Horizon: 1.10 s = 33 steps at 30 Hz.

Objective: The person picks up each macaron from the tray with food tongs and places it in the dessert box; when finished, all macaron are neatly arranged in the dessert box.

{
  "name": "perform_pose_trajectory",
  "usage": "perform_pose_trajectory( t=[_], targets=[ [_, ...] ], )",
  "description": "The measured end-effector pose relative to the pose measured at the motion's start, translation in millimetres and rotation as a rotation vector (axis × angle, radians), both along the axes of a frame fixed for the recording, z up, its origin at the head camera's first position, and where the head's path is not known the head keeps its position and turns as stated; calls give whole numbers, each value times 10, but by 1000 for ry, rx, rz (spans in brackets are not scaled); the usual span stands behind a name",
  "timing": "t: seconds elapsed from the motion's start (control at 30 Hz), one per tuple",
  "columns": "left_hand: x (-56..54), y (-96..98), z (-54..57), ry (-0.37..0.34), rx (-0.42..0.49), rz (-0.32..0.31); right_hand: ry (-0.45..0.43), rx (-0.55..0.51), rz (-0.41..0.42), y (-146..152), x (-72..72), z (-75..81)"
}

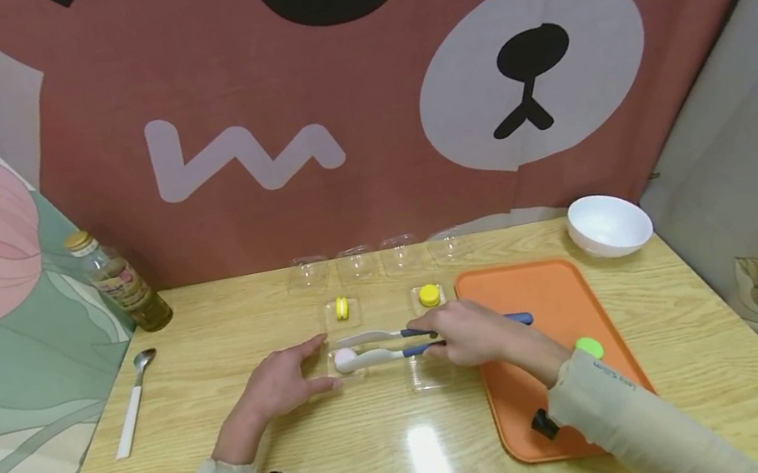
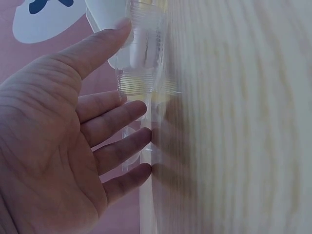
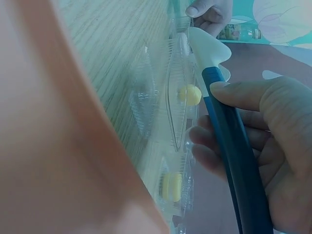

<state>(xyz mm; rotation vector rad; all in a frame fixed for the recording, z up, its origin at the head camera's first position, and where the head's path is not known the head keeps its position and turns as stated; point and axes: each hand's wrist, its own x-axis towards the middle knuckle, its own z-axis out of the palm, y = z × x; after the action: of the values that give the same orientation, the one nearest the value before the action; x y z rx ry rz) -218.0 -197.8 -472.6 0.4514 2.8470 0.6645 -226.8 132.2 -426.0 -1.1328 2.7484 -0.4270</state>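
Tongs (image 1: 387,356): long axis crosswise, tips pointing left beside pink piece (image 1: 344,354); right fingers (image 1: 432,318) grip them (left fingers (image 2: 117,120) loose, spread).

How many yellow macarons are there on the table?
2. One yellow macaron is in a clear container beyond the pale pink macaron; the other is in another clear container beside the orange tray. The right hand might hide more.

bottle (image 1: 123,288) txt illegible | pink item (image 1: 343,355) part. hid by tongs (image 1: 388,355) | tray (image 1: 533,378) part. behind r sleeve (image 1: 639,415)
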Motion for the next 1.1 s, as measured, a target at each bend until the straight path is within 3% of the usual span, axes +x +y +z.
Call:
perform_pose_trajectory(
  t=[0.3,0.6,0.9,1.1],
  targets=[
    [5,5,1,0,5,-3,9,-25,1,36,-2,-17],
    [26,-4,7,0,6,-11,-18,-75,-60,200,7,72],
    [60,-45,166,69,38,-25,18,-153,-181,634,83,160],
    [85,116,249,82,75,-65,33,-165,-239,924,143,184]
  ],
)
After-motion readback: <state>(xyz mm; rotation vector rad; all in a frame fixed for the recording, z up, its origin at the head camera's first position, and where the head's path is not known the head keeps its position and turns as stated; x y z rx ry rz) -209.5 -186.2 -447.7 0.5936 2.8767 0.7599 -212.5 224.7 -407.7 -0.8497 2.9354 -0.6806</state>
